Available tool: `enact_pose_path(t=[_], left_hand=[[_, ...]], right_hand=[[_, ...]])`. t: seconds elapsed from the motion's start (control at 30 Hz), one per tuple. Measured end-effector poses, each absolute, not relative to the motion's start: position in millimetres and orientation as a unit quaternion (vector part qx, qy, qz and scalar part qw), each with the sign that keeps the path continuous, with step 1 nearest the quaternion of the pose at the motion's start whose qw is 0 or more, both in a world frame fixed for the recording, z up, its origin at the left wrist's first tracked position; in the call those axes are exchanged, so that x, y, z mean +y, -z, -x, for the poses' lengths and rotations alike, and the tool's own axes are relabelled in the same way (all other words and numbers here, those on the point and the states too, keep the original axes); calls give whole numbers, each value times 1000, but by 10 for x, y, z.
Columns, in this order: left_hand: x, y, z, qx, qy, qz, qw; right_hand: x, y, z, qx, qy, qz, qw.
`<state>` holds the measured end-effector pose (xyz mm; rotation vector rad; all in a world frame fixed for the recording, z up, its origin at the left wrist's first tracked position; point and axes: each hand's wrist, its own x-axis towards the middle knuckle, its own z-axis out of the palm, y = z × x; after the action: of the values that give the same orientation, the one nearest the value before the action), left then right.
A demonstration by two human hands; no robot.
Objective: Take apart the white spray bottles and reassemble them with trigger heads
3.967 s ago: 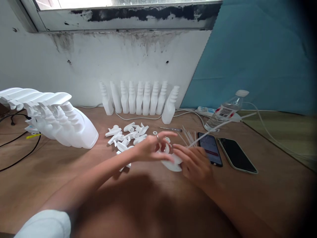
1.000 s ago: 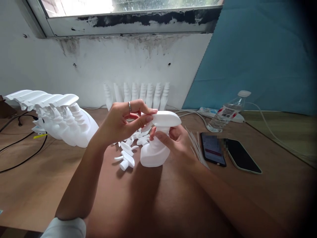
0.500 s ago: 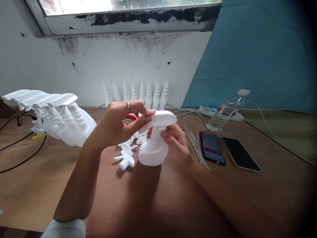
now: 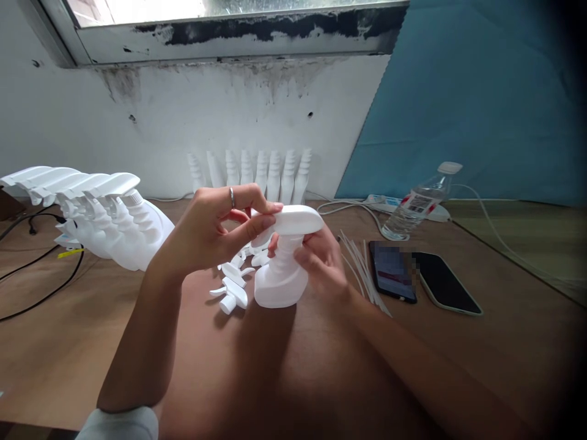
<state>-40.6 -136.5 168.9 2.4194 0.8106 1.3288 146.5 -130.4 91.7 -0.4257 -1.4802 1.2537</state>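
A white spray bottle (image 4: 277, 285) is held just above the wooden table (image 4: 68, 342) in front of me. My right hand (image 4: 321, 260) is wrapped round its ribbed neck. My left hand (image 4: 220, 229), with a ring on one finger, pinches the white trigger head (image 4: 298, 220) on top of the bottle between thumb and fingers. Several loose white trigger heads (image 4: 233, 293) lie on the table just left of and behind the bottle. A bundle of thin white dip tubes (image 4: 362, 269) lies to the right of my right hand.
A row of finished white spray bottles (image 4: 101, 220) leans at the left, and a row of headless bottles (image 4: 257, 174) stands against the wall. Two phones (image 4: 422, 275), a clear water bottle (image 4: 415, 205), a power strip and white cables lie right; black cables lie far left.
Four seconds ago both hands were low over small parts on the table. Since then they have taken up the bottle with its head; in the last second it sank slightly.
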Motion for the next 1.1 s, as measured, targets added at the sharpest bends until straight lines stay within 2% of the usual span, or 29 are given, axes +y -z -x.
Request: enact_pose_path(t=[0.07, 0.2, 0.33, 0.5, 0.67, 0.97, 1.1], left_hand=[[-1365, -1690, 409, 277, -458, -834, 133], [-1367, -1694, 412, 273, -455, -839, 123], [-1368, -1693, 421, 273, -454, -839, 124], [-1376, -1689, 425, 261, -451, -844, 122], [-1379, -1684, 430, 252, -449, -847, 130], [-1418, -1678, 404, 270, -454, -843, 104], [-1438, -1679, 380, 321, -445, -834, 66]], right_hand=[[-1306, -920, -1463, -637, -528, 183, 531], [-1317, -933, -1443, -603, -509, 246, 562], [-1310, -946, -1454, -626, -542, 164, 536], [-1337, -983, -1449, -599, -528, 249, 548], [-1314, -960, -1505, -629, -558, 159, 518], [-1447, -1026, -1405, -615, -494, 245, 563], [-1431, -1022, -1429, -623, -495, 269, 543]])
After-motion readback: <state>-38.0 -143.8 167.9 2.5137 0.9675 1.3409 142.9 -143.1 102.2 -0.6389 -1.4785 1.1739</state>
